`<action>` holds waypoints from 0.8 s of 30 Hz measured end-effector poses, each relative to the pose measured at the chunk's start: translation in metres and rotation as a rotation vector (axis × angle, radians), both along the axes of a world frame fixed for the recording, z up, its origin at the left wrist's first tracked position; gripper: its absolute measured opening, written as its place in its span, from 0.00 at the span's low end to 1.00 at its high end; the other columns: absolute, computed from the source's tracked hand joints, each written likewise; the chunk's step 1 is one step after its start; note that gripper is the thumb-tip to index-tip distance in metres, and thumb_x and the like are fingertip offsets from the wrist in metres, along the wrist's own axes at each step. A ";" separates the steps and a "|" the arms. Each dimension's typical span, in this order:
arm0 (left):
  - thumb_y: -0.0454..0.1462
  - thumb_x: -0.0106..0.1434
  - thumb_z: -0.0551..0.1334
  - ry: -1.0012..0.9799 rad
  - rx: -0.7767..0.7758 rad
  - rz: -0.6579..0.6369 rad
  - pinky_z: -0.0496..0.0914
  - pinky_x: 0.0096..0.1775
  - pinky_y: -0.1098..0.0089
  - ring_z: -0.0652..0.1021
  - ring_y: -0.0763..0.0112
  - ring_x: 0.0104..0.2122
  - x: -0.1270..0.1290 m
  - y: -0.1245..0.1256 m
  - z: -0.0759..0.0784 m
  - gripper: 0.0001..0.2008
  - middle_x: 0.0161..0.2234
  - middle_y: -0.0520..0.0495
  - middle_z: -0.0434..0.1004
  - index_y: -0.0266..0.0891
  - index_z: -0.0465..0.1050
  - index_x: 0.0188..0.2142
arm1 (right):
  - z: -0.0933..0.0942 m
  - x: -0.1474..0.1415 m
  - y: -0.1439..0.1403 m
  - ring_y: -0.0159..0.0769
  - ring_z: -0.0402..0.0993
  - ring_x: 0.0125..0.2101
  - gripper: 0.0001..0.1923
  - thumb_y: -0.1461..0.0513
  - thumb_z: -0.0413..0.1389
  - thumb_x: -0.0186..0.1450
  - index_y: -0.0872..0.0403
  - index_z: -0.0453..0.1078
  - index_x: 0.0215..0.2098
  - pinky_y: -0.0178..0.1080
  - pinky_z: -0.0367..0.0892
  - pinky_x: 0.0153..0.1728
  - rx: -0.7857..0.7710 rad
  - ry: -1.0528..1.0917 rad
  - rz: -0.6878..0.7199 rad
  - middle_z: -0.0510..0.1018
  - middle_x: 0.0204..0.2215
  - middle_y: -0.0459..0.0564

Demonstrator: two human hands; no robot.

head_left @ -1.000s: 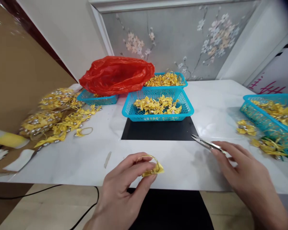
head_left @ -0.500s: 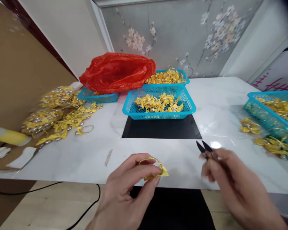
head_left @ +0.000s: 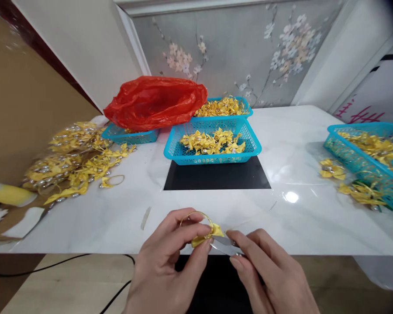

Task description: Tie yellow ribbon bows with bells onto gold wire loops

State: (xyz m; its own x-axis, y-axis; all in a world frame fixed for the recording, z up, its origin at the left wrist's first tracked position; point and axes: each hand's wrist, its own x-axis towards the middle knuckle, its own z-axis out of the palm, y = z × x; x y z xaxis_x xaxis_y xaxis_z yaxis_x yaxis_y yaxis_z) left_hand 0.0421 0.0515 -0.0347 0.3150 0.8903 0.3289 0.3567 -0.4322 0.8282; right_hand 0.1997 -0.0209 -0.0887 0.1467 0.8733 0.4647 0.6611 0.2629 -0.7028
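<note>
Between thumb and fingers, my left hand (head_left: 175, 257) pinches a yellow ribbon bow (head_left: 217, 230) with a thin gold ring (head_left: 201, 213) standing up from it. My right hand (head_left: 270, 266) is closed around small scissors (head_left: 225, 246), probably thread snips. Their two blades are parted and point left, with the tips right at the bow beside my left fingertips. Whether the blades touch a thread there I cannot tell. The handles are mostly covered by my right fingers.
Blue baskets of yellow bows stand at the middle (head_left: 212, 161) and right (head_left: 367, 161). A red plastic bag (head_left: 153, 102) lies across the back baskets. Bows with silvery beads (head_left: 94, 168) are heaped at the left. A black panel (head_left: 216, 176) lies under the middle basket.
My right hand has swung left and down with the scissors, bringing the blades to the bow. My left hand keeps its pinch nearly in place. The view has shifted slightly.
</note>
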 end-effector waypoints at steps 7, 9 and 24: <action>0.26 0.63 0.62 0.018 0.065 0.009 0.75 0.44 0.79 0.78 0.73 0.45 -0.002 -0.002 -0.006 0.16 0.45 0.53 0.72 0.51 0.78 0.41 | -0.002 -0.002 -0.001 0.32 0.68 0.24 0.15 0.61 0.51 0.72 0.56 0.72 0.54 0.34 0.68 0.25 0.015 -0.013 -0.059 0.72 0.30 0.50; 0.26 0.63 0.62 0.031 0.066 0.016 0.75 0.43 0.76 0.78 0.71 0.45 -0.002 -0.003 -0.006 0.16 0.46 0.52 0.71 0.50 0.77 0.42 | -0.002 -0.002 0.000 0.32 0.68 0.24 0.15 0.62 0.51 0.71 0.56 0.72 0.54 0.34 0.68 0.25 0.005 -0.015 -0.054 0.72 0.30 0.50; 0.28 0.63 0.63 0.042 0.035 0.012 0.75 0.43 0.81 0.79 0.75 0.43 0.000 -0.003 -0.011 0.14 0.44 0.54 0.74 0.51 0.76 0.41 | 0.002 -0.001 0.007 0.32 0.70 0.24 0.14 0.62 0.47 0.73 0.53 0.72 0.51 0.35 0.68 0.26 -0.064 0.146 0.038 0.71 0.30 0.48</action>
State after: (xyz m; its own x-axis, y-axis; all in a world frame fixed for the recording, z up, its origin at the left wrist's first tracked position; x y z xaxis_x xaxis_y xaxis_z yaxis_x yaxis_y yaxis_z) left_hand 0.0420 0.0486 -0.0456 0.3188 0.8822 0.3465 0.3963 -0.4562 0.7968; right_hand 0.1986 -0.0137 -0.0871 0.1752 0.9065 0.3842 0.5408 0.2375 -0.8070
